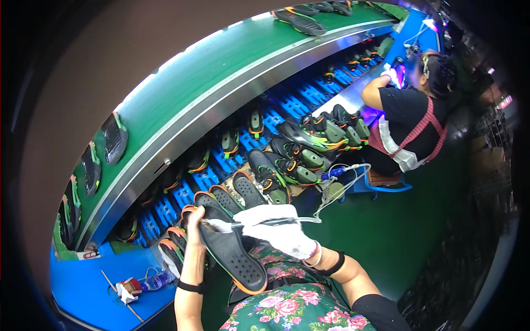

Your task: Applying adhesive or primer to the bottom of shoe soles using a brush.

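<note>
My left hand [194, 225], bare, grips the left edge of a black shoe sole [234, 256] with an orange rim and small round holes. The sole is tilted in front of my lap, its inner face up. My right hand [279, 229], in a white glove, is closed around a brush [221, 225] whose bristles lie on or just over the sole near its far end. A clear thin tube [313, 219] runs from the right hand toward the bench. Several more soles, one of them a perforated sole [248, 190], lie just beyond my hands.
Black shoes on green lasts [298, 165] crowd the bench ahead. Beyond them run a blue slatted conveyor [227, 163] and a green belt [182, 83] carrying soles. A plastic bottle [157, 281] lies on the blue table at left. A co-worker [411, 118] sits at right.
</note>
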### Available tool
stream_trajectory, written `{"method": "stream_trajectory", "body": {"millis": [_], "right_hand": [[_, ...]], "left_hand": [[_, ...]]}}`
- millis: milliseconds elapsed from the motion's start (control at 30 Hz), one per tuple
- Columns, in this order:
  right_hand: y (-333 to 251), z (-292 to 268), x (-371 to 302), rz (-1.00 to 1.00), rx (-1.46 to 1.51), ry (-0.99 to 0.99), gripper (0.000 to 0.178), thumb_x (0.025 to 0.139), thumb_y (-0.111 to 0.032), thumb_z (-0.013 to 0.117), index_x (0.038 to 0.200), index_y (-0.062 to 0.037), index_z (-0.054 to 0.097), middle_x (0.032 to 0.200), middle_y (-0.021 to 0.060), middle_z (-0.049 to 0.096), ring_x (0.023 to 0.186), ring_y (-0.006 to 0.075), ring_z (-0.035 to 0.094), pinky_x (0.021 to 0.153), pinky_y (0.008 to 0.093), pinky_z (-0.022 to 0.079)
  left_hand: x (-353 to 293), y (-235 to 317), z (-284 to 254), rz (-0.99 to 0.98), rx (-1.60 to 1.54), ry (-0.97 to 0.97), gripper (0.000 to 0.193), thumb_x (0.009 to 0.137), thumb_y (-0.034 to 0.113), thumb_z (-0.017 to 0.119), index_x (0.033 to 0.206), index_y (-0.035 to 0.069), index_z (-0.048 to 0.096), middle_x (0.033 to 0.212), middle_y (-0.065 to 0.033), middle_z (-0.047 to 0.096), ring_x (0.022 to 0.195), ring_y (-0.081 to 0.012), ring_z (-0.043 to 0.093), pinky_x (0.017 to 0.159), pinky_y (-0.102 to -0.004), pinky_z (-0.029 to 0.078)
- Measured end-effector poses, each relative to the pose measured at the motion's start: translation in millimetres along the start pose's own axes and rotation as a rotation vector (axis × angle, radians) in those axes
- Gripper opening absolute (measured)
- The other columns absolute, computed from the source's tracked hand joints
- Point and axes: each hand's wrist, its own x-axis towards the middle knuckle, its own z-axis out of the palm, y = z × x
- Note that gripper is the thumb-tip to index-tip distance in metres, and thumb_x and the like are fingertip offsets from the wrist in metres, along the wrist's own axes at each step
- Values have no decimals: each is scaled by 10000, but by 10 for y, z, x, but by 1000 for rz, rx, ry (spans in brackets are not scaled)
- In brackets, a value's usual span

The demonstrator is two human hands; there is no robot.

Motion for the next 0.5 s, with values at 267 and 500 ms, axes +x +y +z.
{"method": "stream_trajectory", "body": {"millis": [267, 500], "right_hand": [[101, 22, 63, 16, -17, 87, 228, 875, -25, 777, 1101, 4, 779, 1098, 119, 775, 996, 178, 735, 887, 315, 590], [41, -105, 113, -343, -394, -23, 240, 865, -38, 769, 1103, -4, 775, 1058, 114, 780, 951, 216, 742, 851, 339, 595]], "left_hand": [[-626, -739, 259, -366, -289, -660, 1264, 760, 1017, 248, 1590, 68, 335, 1396, -324, 565, 1270, -502, 567, 1111, -596, 426], [-487, -440, 682, -262, -617, -566, 1026, 856, 938, 302, 1403, 104, 545, 1087, -185, 685, 951, -366, 677, 930, -542, 534]]}}
